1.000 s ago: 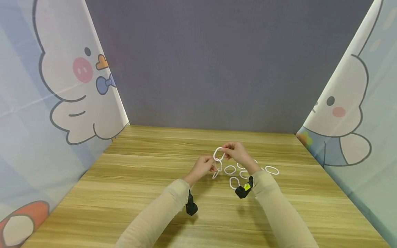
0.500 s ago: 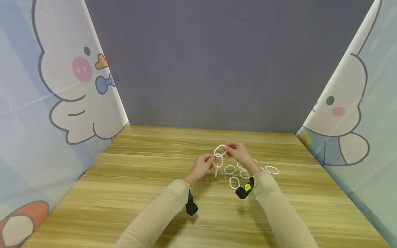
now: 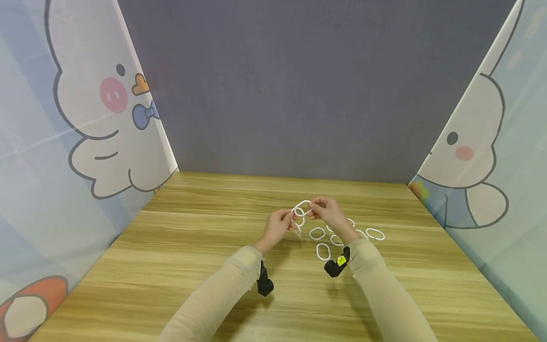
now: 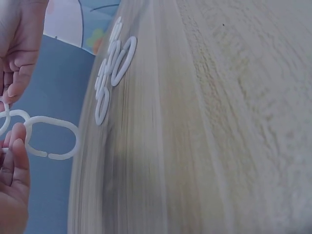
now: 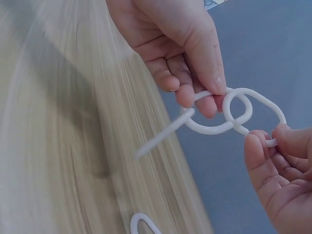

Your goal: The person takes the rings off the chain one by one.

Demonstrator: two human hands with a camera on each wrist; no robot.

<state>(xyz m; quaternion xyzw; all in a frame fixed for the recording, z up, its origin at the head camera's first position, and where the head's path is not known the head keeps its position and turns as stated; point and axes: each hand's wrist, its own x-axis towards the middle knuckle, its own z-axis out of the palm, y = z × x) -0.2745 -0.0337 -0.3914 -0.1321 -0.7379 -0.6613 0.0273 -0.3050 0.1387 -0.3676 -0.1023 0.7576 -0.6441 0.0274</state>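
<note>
Three white oval chain links hang joined in a short chain between my hands, above the wooden table (image 3: 205,266). My left hand (image 3: 275,229) pinches the middle link (image 5: 207,130) with thumb and fingers. My right hand (image 3: 332,216) pinches the end link (image 5: 265,101), which loops through the middle link. A third link (image 4: 75,131) dangles from the middle one, with a small slit in its side. Close below the hands, several loose links lie on the table, among them one link (image 3: 317,228) beside the chain and one nearer link (image 3: 317,251).
Another loose link (image 3: 375,229) lies farthest right, past the right wrist, and the right forearm hides part of the pile. A dark grey panel (image 3: 278,95) stands behind the table. Cartoon-printed curtains (image 3: 94,156) line both sides. Each wrist carries a small black camera (image 3: 265,283).
The left hand has risen slightly towards the right hand. The end link has tilted flatter, and the dangling link has swung and come up with the chain.
</note>
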